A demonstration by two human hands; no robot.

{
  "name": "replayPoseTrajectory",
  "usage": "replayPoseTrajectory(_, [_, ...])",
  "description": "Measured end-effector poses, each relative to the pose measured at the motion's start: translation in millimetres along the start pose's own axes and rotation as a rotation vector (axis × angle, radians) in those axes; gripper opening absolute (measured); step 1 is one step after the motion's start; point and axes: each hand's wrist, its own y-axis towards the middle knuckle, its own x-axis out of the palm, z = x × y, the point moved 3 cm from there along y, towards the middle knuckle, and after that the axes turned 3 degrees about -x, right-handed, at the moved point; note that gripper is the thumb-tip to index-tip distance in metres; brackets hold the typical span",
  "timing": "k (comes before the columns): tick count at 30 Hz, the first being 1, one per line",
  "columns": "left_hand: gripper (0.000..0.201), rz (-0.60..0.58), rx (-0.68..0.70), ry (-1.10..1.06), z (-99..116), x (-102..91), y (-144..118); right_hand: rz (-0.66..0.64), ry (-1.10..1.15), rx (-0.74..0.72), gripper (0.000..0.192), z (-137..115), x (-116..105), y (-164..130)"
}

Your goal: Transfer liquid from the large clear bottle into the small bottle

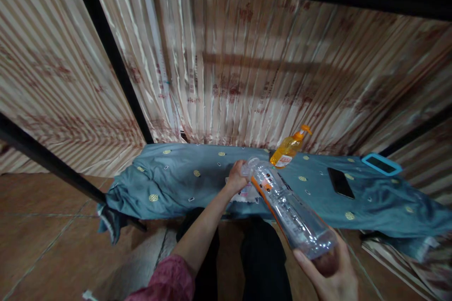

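Observation:
My right hand grips the base of a large clear plastic bottle with an orange strap, tilted so its neck points away from me. At the neck, my left hand closes its fingers around the bottle's clear cap. Under the neck lies a small white printed packet on the blue cloth. An orange pump bottle lies on its side just beyond.
A black phone and a second device in a blue case lie on the cloth at right. Pleated striped curtains hang behind, between black frame bars. Brown tiled floor spreads at left; my dark trousers show below.

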Motion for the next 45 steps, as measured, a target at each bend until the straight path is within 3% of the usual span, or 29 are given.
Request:
replayPoseTrajectory(7, [0.030,-0.028,-0.055,-0.124,-6,5.0,0,-0.051,0.052,0.069,0.113,24,-10,14])
replayPoseTrajectory(16, [0.037,0.008,-0.076,-0.147,-12,13.0,0,-0.032,0.014,0.026,0.110,8,-6,7])
replayPoseTrajectory(31, [0.036,0.031,-0.088,-0.122,-8,12.8,-2,-0.055,0.016,-0.008,0.109,20,-13,19])
replayPoseTrajectory(45, [0.035,0.037,-0.099,-0.136,-5,13.5,-6,-0.033,-0.038,0.028,0.111,-2,-8,6])
